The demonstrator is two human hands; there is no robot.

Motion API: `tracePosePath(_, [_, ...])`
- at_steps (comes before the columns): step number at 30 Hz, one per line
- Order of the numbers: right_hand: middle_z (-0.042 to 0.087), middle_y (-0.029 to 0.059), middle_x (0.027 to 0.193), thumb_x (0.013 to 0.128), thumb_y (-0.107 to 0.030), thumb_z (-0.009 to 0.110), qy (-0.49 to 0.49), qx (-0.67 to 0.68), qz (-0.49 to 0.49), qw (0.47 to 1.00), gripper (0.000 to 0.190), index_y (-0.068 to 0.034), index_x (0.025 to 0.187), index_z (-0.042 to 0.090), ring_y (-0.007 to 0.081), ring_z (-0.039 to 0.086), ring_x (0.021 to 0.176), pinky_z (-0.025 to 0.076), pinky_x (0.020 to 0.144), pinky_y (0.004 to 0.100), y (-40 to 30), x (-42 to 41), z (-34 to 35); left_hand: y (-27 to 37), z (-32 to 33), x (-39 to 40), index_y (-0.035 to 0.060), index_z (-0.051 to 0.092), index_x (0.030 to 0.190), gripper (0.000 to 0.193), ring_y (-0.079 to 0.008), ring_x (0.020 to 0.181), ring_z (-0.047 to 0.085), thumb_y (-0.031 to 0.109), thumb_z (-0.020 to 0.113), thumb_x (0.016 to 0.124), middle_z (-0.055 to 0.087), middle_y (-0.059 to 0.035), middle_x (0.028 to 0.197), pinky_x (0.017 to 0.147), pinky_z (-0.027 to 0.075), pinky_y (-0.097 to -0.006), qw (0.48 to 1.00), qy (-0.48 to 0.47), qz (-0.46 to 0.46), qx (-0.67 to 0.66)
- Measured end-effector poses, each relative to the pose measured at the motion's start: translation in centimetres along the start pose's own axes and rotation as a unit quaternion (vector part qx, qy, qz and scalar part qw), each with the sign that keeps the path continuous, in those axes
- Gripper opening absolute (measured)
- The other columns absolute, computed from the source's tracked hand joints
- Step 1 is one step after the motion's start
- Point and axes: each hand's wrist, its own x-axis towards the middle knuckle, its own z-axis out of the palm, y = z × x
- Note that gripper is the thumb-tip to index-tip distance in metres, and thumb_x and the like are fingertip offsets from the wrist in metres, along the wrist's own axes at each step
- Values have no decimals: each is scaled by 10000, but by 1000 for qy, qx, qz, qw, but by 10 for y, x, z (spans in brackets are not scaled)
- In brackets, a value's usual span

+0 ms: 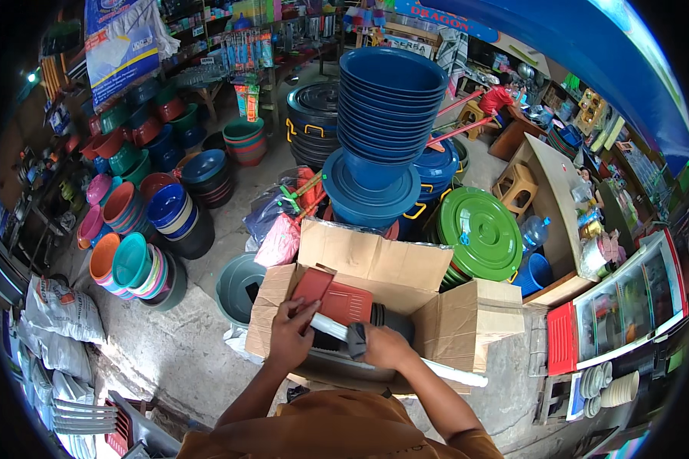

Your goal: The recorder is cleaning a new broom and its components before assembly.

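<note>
In front of me stands an open cardboard box (367, 249) with its flaps spread. My left hand (290, 338) grips a dark red plastic piece (313, 287), possibly part of a dustpan, over the box's left side. A white pole (328, 327) slants from beside those fingers down to the right, past the box's near edge. My right hand (386, 347) is closed around this pole, where a dark grey sleeve or wrap (356, 339) covers it. Whether the pole joins the red piece is unclear. Inside the box lie a red ribbed plastic dustpan (347, 302) and black plastic things (399, 326), partly hidden.
Beyond the box rises a tall stack of blue buckets (393, 109). A green lid (481, 232) with scissors (464, 234) is at right, a grey tub (235, 287) at left. Stacked basins (132, 264) fill the left floor. A person in red (496, 98) sits far back.
</note>
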Motion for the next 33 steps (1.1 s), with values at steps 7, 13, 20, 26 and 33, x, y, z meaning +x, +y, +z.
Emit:
tracePosePath(7, [675, 200, 1006, 731, -192, 696, -9, -132, 67, 989, 463, -86, 1153, 536, 370, 652, 948, 516, 804, 480, 51, -62, -11, -29, -26, -6, 136, 674, 1202, 579, -326, 1105, 560, -58, 637, 657, 542, -176, 1170, 946, 470, -371, 998, 25, -63, 12])
tracePosePath(13, [684, 150, 905, 711, -175, 701, 95, -212, 6, 973, 418, -106, 1094, 549, 354, 666, 863, 529, 743, 465, 143, -103, -9, -52, -41, -9, 78, 701, 1110, 511, -331, 1086, 575, -60, 657, 620, 549, -178, 1202, 974, 458, -383, 992, 66, -105, 33])
tracePosePath(20, [698, 146, 993, 756, -201, 763, 133, 71, -26, 988, 386, -76, 1102, 645, 276, 672, 918, 512, 843, 361, 164, -136, -65, -56, -49, -23, 44, 692, 1066, 475, -339, 1016, 593, -9, 712, 594, 604, -186, 1066, 920, 480, -380, 982, 91, -157, 52])
tracePosePath(26, [689, 73, 1006, 926, -157, 597, 279, 406, 11, 870, 223, 6, 1073, 634, 153, 614, 915, 484, 852, 301, 184, -119, -28, -58, -55, -54, 38, 688, 1073, 491, -325, 938, 611, 12, 710, 583, 617, -175, 973, 871, 494, -364, 966, 124, -214, 81])
tracePosePath(33, [633, 65, 1060, 973, -299, 573, 454, 508, 96, 726, 358, -12, 1188, 580, 170, 586, 931, 466, 864, 303, 233, -17, 71, -58, -51, -120, -29, 630, 1129, 440, -383, 1065, 603, -25, 619, 689, 639, -236, 1117, 953, 478, -420, 920, 193, -298, 168])
